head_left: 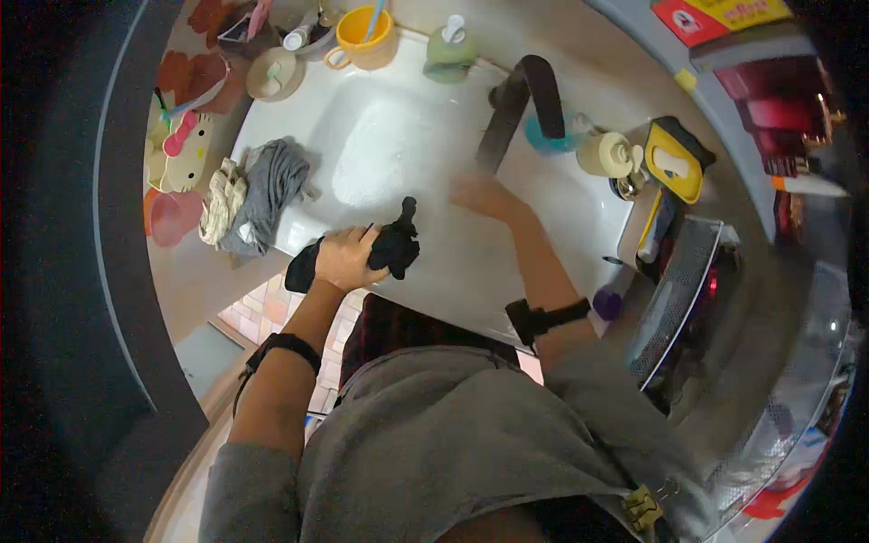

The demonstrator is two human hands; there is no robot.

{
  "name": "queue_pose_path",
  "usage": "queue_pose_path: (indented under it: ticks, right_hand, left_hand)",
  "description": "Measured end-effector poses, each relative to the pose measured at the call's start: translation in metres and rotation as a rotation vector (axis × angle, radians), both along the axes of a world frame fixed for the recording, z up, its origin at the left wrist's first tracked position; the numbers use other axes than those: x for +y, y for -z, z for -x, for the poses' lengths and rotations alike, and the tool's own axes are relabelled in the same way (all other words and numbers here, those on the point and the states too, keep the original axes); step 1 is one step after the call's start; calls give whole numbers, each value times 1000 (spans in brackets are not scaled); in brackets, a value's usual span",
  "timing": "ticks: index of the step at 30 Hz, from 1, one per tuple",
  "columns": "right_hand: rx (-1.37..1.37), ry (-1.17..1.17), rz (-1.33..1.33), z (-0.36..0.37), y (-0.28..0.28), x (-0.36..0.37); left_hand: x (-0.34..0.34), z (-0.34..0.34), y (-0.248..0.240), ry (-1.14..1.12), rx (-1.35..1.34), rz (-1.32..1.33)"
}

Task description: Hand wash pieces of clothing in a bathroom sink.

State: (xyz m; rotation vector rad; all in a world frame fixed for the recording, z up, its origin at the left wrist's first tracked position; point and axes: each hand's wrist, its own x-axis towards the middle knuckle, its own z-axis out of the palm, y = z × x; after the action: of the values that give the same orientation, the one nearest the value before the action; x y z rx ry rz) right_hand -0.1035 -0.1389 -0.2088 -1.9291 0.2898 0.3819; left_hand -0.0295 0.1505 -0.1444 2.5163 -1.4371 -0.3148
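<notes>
At the near-left rim of a white washbasin (453,271), the fingers (362,235) of the left hand (346,258) are curled closed over a bunched black cloth (396,251). The cloth is matte and uniformly dark, crumpled into uneven folds: one rounded bulge emerges on the wrist side, toward the outer edge of the basin, and a looser mass emerges on the other, from which a narrow, knob-ended twist points toward the far side. Farther right, the right hand (487,196) is over the basin, below a dark faucet (509,118); motion blur obscures its fingers, and how far open they are, or whether they hold anything, cannot be told. White suds (373,172) cover part of the basin floor. On the left rim, a rumpled gray cloth (272,185) lies against a cream cloth (224,204). Along the far edge stand a yellow mug (367,47) and a green pump bottle (450,59).
</notes>
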Motion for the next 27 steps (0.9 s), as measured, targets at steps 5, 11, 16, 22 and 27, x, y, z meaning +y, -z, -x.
queue_pose_path:
  ticks: [5,11,16,22,27]
  right_hand:
    - [93,-108,575,67,23,-15]
    - [185,627,-119,97,-69,53]
    - [-242,407,253,124,-55,114]
    - [-352,518,-46,135,-121,164]
    - [-484,807,15,177,-161,155]
  left_hand:
    - [-17,-3,-1,44,-51,41]
    - [-15,-3,2,16,17,-5]
    - [-23,-3,-21,-80,57,13]
    - [-87,30,-49,-501,1063,598]
    - [-126,102,-97,-605,2084,453]
